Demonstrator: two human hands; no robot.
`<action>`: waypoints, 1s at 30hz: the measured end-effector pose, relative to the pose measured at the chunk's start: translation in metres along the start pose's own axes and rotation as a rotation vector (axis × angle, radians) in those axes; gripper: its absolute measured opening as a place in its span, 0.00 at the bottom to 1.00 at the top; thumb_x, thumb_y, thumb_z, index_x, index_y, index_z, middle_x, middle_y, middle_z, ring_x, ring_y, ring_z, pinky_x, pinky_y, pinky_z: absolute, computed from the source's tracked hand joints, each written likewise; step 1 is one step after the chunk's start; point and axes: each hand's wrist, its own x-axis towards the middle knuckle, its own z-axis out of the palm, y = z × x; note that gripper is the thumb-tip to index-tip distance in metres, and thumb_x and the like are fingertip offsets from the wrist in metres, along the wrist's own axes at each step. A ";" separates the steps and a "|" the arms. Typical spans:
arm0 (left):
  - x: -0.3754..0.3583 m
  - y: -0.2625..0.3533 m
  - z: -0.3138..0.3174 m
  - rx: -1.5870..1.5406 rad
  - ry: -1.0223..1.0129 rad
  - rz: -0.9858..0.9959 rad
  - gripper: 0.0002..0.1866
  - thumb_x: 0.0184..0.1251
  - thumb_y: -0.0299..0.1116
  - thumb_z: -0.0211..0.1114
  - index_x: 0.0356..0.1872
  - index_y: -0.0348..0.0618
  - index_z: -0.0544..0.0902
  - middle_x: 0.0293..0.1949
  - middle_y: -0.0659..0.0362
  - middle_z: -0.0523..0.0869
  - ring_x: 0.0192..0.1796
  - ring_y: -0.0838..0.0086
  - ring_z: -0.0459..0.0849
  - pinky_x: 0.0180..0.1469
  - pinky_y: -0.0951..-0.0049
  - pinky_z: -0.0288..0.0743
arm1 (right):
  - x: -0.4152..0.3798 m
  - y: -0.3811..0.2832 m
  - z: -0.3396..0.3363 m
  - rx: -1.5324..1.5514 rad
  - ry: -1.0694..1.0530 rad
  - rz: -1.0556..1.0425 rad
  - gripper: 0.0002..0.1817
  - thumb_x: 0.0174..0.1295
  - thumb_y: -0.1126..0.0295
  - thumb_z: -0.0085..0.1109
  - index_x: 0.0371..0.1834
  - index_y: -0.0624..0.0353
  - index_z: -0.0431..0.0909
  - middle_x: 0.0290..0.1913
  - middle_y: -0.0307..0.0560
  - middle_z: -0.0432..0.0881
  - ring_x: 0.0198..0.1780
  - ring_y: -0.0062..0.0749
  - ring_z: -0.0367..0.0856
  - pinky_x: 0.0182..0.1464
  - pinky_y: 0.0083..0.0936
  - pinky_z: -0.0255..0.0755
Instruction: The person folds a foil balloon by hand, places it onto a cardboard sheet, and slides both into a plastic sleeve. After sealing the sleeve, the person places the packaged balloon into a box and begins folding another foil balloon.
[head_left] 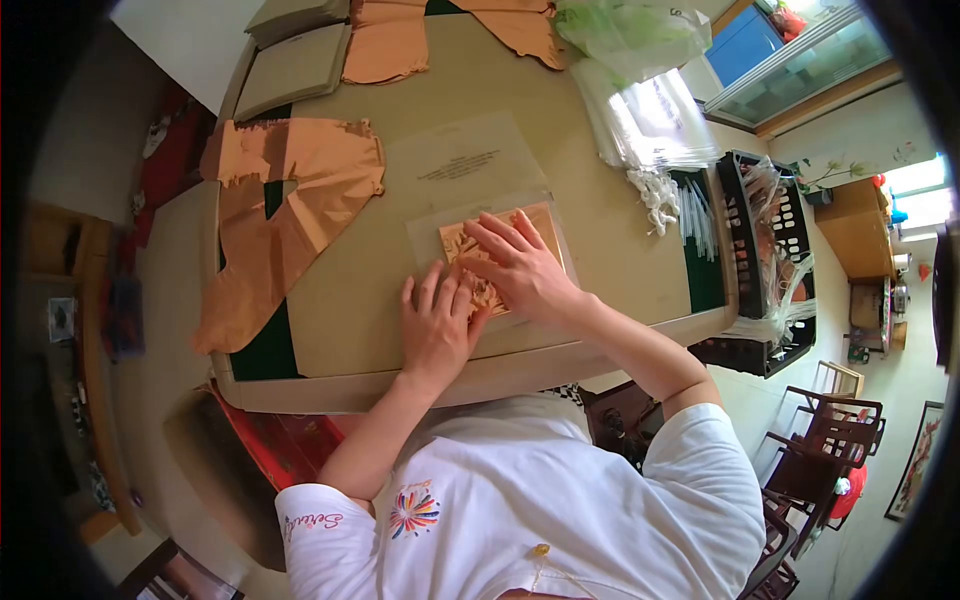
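A shiny copper-coloured foil balloon (545,228), folded into a rough square with crinkled edges, lies on a clear plastic bag (424,238) near the front of the table. My right hand (522,272) rests flat across the middle of it, fingers stretched out. At its lower left edge lies my left hand (438,315), fingers spread and the thumb pointing toward the right hand. Part of the foil is hidden under both hands. Just beyond sits another clear bag with printed text (460,166). To the left, a larger flat foil balloon (300,190) is spread out unfolded.
Further copper foil pieces (385,45) lie at the far edge, beside stacked grey-beige pads (292,75). On the right are a pile of clear bags (650,120), white ribbon (655,198) and clear straws (695,220). A black crate (745,240) stands against the table's right side.
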 end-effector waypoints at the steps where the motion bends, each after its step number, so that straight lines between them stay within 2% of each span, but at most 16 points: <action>1: 0.000 0.000 0.000 0.010 -0.004 0.003 0.24 0.65 0.44 0.63 0.58 0.42 0.77 0.59 0.53 0.76 0.65 0.56 0.70 0.64 0.43 0.60 | 0.001 -0.001 0.002 -0.016 -0.002 0.017 0.25 0.52 0.70 0.61 0.57 0.49 0.80 0.71 0.51 0.63 0.75 0.46 0.55 0.74 0.58 0.46; 6: 0.000 0.004 0.001 0.032 0.008 0.000 0.24 0.65 0.44 0.63 0.57 0.41 0.76 0.61 0.52 0.75 0.65 0.55 0.70 0.64 0.42 0.59 | 0.013 -0.011 0.007 -0.090 0.010 0.081 0.27 0.51 0.68 0.62 0.59 0.51 0.78 0.71 0.51 0.64 0.75 0.47 0.55 0.74 0.59 0.45; 9: -0.001 0.003 0.003 0.009 0.009 0.000 0.23 0.65 0.45 0.63 0.56 0.42 0.77 0.62 0.52 0.75 0.65 0.54 0.70 0.64 0.42 0.59 | 0.022 -0.016 0.007 -0.060 0.005 0.133 0.27 0.53 0.72 0.61 0.60 0.51 0.75 0.71 0.50 0.64 0.74 0.48 0.57 0.73 0.58 0.46; 12: -0.001 0.003 0.002 -0.001 -0.005 -0.009 0.22 0.66 0.44 0.63 0.55 0.43 0.77 0.62 0.52 0.75 0.65 0.53 0.69 0.64 0.41 0.59 | 0.029 -0.017 0.015 -0.101 0.071 0.152 0.27 0.51 0.68 0.62 0.59 0.53 0.76 0.70 0.52 0.65 0.74 0.49 0.56 0.73 0.59 0.44; 21: 0.000 0.004 0.001 0.003 0.002 -0.009 0.21 0.65 0.45 0.63 0.54 0.43 0.78 0.61 0.52 0.75 0.66 0.55 0.69 0.64 0.41 0.59 | 0.030 -0.018 0.024 -0.113 0.149 0.182 0.28 0.54 0.67 0.58 0.62 0.54 0.74 0.72 0.52 0.62 0.76 0.49 0.53 0.73 0.61 0.42; 27: -0.003 0.004 0.004 0.018 0.033 -0.002 0.20 0.64 0.43 0.64 0.52 0.42 0.79 0.59 0.52 0.76 0.65 0.57 0.70 0.64 0.42 0.59 | 0.008 -0.004 0.016 -0.230 0.138 0.312 0.27 0.54 0.71 0.57 0.62 0.50 0.75 0.73 0.50 0.60 0.76 0.47 0.52 0.74 0.60 0.42; 30: -0.002 0.004 0.005 0.011 0.048 0.004 0.21 0.62 0.43 0.65 0.53 0.42 0.79 0.59 0.53 0.77 0.65 0.59 0.70 0.64 0.43 0.59 | 0.000 0.002 0.007 -0.222 0.130 0.381 0.25 0.57 0.72 0.56 0.61 0.49 0.76 0.73 0.49 0.61 0.76 0.46 0.52 0.73 0.61 0.42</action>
